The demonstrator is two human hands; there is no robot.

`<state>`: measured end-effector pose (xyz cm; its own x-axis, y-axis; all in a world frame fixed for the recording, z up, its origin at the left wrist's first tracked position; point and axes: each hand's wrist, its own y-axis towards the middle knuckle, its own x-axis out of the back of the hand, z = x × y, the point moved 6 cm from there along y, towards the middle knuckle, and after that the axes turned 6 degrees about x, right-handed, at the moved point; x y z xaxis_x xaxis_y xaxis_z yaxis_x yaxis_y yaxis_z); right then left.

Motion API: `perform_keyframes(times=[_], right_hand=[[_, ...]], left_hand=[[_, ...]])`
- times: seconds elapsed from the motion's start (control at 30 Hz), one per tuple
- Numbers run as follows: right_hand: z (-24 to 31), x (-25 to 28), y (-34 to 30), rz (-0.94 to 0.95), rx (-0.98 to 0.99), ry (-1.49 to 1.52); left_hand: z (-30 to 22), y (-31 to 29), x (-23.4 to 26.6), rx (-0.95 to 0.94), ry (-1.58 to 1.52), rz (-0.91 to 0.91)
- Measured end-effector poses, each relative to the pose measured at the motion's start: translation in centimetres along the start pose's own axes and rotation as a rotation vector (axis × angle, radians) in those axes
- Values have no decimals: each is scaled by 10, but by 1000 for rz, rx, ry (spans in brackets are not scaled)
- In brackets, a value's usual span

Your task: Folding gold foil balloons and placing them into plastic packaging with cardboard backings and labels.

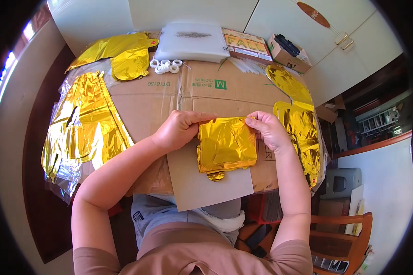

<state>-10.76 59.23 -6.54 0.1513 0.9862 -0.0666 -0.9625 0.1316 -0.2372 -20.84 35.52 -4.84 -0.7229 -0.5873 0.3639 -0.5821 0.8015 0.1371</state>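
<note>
A folded gold foil balloon [227, 144] forms a rough square in front of me, its surface creased, with a small rounded tab sticking out at its lower edge. Beneath it lies a plain grey-beige card sheet [215, 190] that reaches past the table's near edge. My left hand [179, 129] grips the balloon's upper left corner, its index finger stretched along the top edge. At the upper right corner, my right hand [267, 129] pinches the foil between thumb and fingers.
Flat gold foil balloons lie on the left [85, 126], far left [128, 55] and right [300, 128] of the cardboard-covered table [147, 101]. Along the back are white ribbon rolls [166, 66], a stack of clear plastic bags [192, 43] and boxes [248, 44]. A wooden chair [362, 233] stands lower right.
</note>
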Motion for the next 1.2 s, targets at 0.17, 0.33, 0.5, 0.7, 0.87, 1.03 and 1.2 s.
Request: perform_keyframes(times=[0.17, 0.33, 0.5, 0.7, 0.87, 1.03, 1.2], right_hand=[[2, 0, 1, -15, 9, 1], [-4, 4, 2, -38, 78, 59], [-2, -2, 0, -28, 126, 74], [-4, 5, 0, -3, 101, 20], [-3, 1, -3, -22, 92, 20], [3, -6, -8, -12, 64, 85], [5, -9, -8, 33, 75, 43]], left_hand=[[-5, -5, 7, 287, -569, 244], [11, -13, 0, 612, -892, 136], [2, -15, -4, 721, -634, 189], [7, -12, -1, 598, -426, 120], [5, -13, -1, 550, -444, 81], [6, -14, -1, 482, -440, 53], [4, -15, -3, 466, -397, 45]])
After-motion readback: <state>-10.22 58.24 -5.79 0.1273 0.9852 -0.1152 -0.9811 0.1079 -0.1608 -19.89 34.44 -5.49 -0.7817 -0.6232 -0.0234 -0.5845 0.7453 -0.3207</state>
